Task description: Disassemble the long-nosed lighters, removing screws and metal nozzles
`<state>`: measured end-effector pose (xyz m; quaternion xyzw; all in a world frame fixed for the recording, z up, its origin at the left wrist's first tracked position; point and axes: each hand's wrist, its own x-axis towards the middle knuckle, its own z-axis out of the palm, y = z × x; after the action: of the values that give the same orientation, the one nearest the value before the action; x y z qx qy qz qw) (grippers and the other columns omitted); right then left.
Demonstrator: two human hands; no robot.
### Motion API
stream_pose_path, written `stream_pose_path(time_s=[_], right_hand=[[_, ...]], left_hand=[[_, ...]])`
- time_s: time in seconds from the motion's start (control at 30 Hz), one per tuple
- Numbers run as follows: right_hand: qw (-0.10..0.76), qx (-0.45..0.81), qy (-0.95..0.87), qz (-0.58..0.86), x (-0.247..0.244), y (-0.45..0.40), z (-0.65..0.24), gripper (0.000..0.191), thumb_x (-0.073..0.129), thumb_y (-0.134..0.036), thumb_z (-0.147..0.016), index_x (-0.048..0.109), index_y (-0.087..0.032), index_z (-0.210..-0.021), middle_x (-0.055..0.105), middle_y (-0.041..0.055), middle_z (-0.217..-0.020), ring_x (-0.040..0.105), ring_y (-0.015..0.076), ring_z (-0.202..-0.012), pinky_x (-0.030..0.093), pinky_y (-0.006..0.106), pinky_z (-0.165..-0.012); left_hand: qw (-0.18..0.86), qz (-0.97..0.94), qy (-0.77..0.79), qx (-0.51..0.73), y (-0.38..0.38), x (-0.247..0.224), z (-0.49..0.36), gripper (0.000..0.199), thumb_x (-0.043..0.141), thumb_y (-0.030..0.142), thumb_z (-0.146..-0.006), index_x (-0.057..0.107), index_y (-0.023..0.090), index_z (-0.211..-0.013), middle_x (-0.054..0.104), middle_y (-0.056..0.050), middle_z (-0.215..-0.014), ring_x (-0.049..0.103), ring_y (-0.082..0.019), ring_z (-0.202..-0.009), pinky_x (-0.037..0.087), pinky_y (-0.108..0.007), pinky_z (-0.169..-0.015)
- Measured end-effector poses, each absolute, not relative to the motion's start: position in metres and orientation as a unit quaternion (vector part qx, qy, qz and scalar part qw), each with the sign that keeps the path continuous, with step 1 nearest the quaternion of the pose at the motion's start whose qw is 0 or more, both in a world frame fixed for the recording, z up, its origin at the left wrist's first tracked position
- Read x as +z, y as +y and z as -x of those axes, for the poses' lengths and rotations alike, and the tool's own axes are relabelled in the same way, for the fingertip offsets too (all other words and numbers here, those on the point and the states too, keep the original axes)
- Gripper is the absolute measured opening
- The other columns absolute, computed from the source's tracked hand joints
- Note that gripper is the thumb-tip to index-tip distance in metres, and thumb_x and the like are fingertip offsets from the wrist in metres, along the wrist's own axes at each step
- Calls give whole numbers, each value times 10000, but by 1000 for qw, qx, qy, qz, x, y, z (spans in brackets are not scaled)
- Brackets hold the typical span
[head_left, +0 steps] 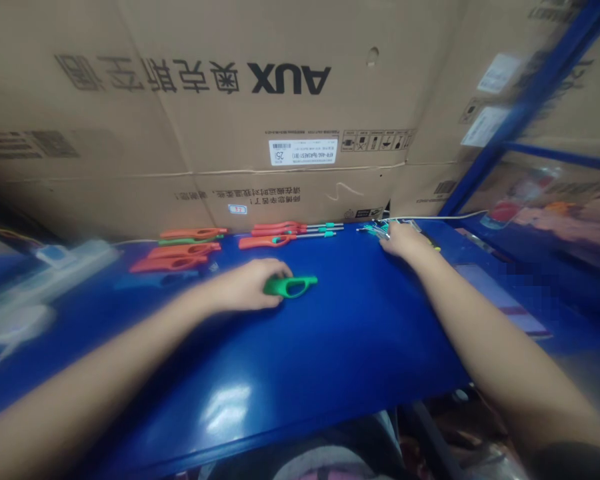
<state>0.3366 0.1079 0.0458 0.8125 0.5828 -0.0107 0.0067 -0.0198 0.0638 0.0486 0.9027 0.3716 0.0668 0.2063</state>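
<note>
My left hand (253, 283) is closed around the rear of a green lighter handle (296, 287), a plastic body with a loop-shaped opening and no metal tube on it. It is held just over the blue table. My right hand (403, 240) reaches to the back right, fingers curled down into a pile of thin metal lighter tubes (377, 229) with teal parts. What its fingertips grip is hidden. Between the hands, against the cardboard, lie several red-orange lighters (267, 241) with metal tubes fitted. Left of them rest orange lighter handles (175, 257) and a green one (187, 241).
Tall cardboard (220, 133) walls off the back of the blue table (340, 347). A white power strip (75, 273) and a white charger (25, 325) sit at the left. A blue metal post (520, 113) and a flat printed packet (500, 300) are on the right.
</note>
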Motion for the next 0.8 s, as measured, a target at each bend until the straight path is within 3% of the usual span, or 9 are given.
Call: stream_pose_path(time_s=[0.1, 0.17, 0.23, 0.33, 0.5, 0.63, 0.7, 0.8], right_hand=[[-5, 8, 605, -796, 44, 106, -335, 491, 634, -378, -872, 604, -73, -1255, 644, 287, -1235, 628, 427, -1148, 516, 540, -893], [-27, 23, 644, -764, 41, 106, -330, 508, 623, -367, -882, 577, -73, -1295, 601, 280, -1310, 572, 417, -1234, 475, 551, -980], [-50, 20, 702, -710, 35, 108, -325, 453, 576, -345, -923, 571, -129, -1321, 579, 202, -1379, 535, 326, -1304, 423, 459, -1087], [-66, -13, 765, -640, 23, 112, -319, 441, 524, -368, -969, 552, -190, -1372, 573, 110, -1425, 527, 220, -1325, 388, 324, -1131], [-73, -27, 750, -656, 7, 121, -322, 642, 534, -460, -951, 495, -2, -1400, 496, 287, -1451, 467, 374, -1377, 367, 467, -1147], [-100, -12, 742, -663, 3, 122, -319, 605, 514, -404, -944, 519, 54, -1339, 541, 334, -1356, 506, 410, -1322, 386, 507, -1120], [-126, 3, 758, -640, 2, 118, -309, 569, 491, -352, -945, 496, 27, -1368, 521, 307, -1391, 478, 380, -1352, 364, 493, -1143], [-156, 14, 805, -572, -1, 106, -284, 556, 479, -374, -957, 453, -116, -1448, 431, 172, -1539, 375, 287, -1443, 293, 439, -1203]], left_hand=[[186, -910, 367, 58, 62, 53, 20, 354, 662, 232, -744, 690, 221, -1096, 692, -44, -1036, 655, -216, -891, 509, -294, -761], [167, -915, 364, 53, 61, 54, 20, 343, 665, 238, -750, 706, 228, -1091, 690, -44, -1036, 659, -222, -909, 509, -299, -791], [151, -918, 364, 44, 61, 54, 20, 341, 664, 244, -759, 715, 235, -1096, 688, -45, -1040, 663, -225, -920, 509, -300, -810], [136, -921, 366, 23, 60, 55, 22, 378, 630, 209, -758, 710, 245, -1126, 679, -47, -1063, 672, -214, -890, 509, -279, -757], [94, -917, 385, -38, 53, 61, 24, 533, 580, 118, -687, 676, 261, -1191, 658, -55, -1111, 680, -221, -862, 463, -271, -601], [88, -899, 422, -72, 49, 68, 25, 572, 577, 75, -623, 637, 252, -1163, 658, -62, -1128, 673, -241, -909, 439, -262, -564], [91, -889, 439, -99, 51, 72, 31, 539, 576, 66, -593, 634, 240, -1100, 666, -66, -1110, 672, -238, -878, 430, -255, -552], [110, -881, 443, -126, 64, 78, 51, 435, 569, 71, -563, 666, 235, -954, 696, -48, -1007, 670, -220, -808, 431, -244, -551]])
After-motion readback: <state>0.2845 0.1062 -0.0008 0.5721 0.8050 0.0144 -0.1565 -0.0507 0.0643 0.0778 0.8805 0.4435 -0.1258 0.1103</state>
